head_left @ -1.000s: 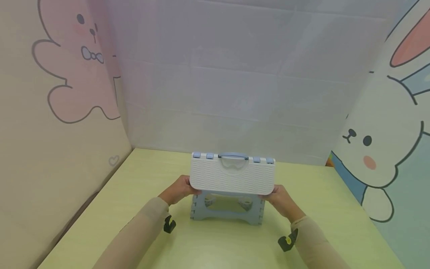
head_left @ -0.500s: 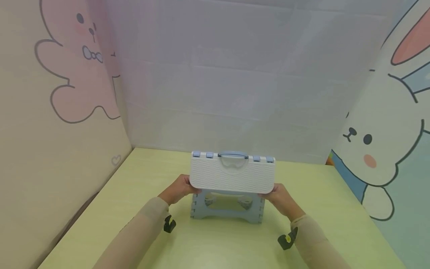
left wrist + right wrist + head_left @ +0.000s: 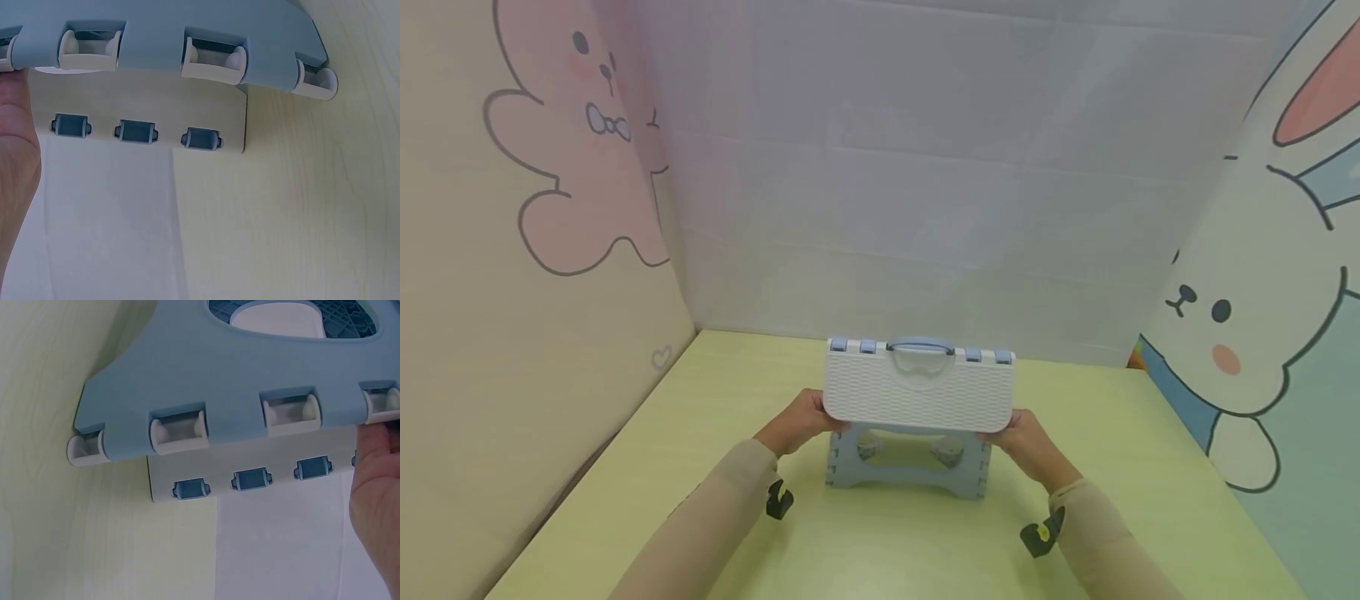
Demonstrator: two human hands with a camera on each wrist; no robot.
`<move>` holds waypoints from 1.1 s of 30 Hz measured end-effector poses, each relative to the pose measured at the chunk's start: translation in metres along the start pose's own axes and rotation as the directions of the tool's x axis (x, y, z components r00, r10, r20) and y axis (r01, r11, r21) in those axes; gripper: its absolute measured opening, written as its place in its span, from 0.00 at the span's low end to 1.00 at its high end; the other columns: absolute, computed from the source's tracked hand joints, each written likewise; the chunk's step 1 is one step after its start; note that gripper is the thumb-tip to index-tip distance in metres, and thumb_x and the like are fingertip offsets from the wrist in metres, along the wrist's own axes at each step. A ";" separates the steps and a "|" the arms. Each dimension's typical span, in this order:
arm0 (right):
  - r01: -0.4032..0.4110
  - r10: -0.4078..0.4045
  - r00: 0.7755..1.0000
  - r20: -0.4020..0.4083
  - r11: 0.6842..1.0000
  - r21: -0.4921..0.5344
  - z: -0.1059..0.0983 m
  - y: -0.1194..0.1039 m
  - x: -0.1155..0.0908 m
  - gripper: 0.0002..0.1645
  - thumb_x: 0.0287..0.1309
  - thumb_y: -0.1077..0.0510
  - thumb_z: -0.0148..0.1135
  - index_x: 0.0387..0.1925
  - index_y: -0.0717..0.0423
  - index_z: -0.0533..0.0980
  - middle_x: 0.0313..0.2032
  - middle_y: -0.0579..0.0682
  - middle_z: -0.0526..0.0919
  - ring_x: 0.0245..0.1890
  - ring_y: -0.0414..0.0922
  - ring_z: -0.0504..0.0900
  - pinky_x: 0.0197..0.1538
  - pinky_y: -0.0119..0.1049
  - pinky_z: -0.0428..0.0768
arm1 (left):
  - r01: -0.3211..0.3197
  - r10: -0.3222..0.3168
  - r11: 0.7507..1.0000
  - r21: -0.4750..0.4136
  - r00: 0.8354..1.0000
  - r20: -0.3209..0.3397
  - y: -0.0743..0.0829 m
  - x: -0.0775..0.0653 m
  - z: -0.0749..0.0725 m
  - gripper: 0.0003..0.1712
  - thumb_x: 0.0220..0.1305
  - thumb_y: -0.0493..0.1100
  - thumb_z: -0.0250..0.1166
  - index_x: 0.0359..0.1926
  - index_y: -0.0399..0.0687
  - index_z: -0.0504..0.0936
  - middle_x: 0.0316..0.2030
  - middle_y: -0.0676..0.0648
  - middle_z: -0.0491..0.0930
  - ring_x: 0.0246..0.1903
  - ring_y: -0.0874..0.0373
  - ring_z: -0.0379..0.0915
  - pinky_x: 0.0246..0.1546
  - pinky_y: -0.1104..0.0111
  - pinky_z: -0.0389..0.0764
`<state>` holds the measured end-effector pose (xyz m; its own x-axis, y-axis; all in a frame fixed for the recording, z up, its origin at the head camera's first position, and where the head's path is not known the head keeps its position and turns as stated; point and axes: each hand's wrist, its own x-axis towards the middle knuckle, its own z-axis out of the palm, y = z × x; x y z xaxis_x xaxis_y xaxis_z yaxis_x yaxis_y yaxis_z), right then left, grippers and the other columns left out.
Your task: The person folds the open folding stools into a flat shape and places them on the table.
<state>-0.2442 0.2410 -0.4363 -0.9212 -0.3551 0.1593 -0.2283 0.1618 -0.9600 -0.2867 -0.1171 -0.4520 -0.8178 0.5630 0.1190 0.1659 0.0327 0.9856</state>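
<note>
A folding step stool (image 3: 917,393) with a white woven-textured top and blue legs stands on the table in the head view. Its blue carry handle (image 3: 921,342) lies along the far edge of the top. At the left end, my left hand (image 3: 800,423) grips the stool just beneath the top. My right hand (image 3: 1030,450) holds the opposite end in the same place. Most of the fingers are hidden by the top. A blue leg panel (image 3: 156,40) with white hinge pieces fills the upper left wrist view. In the right wrist view a matching blue panel (image 3: 231,381) shows.
The pale yellow table (image 3: 880,554) extends around the stool on all sides. A plain light wall (image 3: 925,208) rises behind it. Cartoon-printed walls (image 3: 1262,333) stand on the left and right.
</note>
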 end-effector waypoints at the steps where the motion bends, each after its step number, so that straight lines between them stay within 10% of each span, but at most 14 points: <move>1: 0.002 -0.002 1.000 0.000 1.000 0.001 0.000 -0.001 0.000 0.14 0.56 0.68 0.60 0.45 0.64 0.81 0.43 0.40 0.85 0.46 0.34 0.79 0.50 0.32 0.74 | 0.000 0.000 1.000 0.000 1.000 0.000 0.001 0.000 0.000 0.22 0.59 0.28 0.61 0.55 0.21 0.72 0.56 0.29 0.73 0.57 0.39 0.69 0.56 0.45 0.69; 33: -0.007 0.007 1.000 0.003 0.999 -0.046 -0.003 -0.013 0.000 0.22 0.57 0.67 0.59 0.50 0.80 0.71 0.48 0.48 0.83 0.48 0.34 0.78 0.58 0.50 0.70 | 0.018 -0.018 1.000 0.012 1.000 0.005 0.016 0.003 -0.001 0.24 0.59 0.28 0.61 0.56 0.22 0.71 0.56 0.29 0.72 0.58 0.39 0.68 0.57 0.45 0.68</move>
<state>-0.2422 0.2417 -0.4231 -0.9219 -0.3567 0.1516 -0.2360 0.2063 -0.9496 -0.2867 -0.1156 -0.4364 -0.8176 0.5668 0.1008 0.1579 0.0523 0.9861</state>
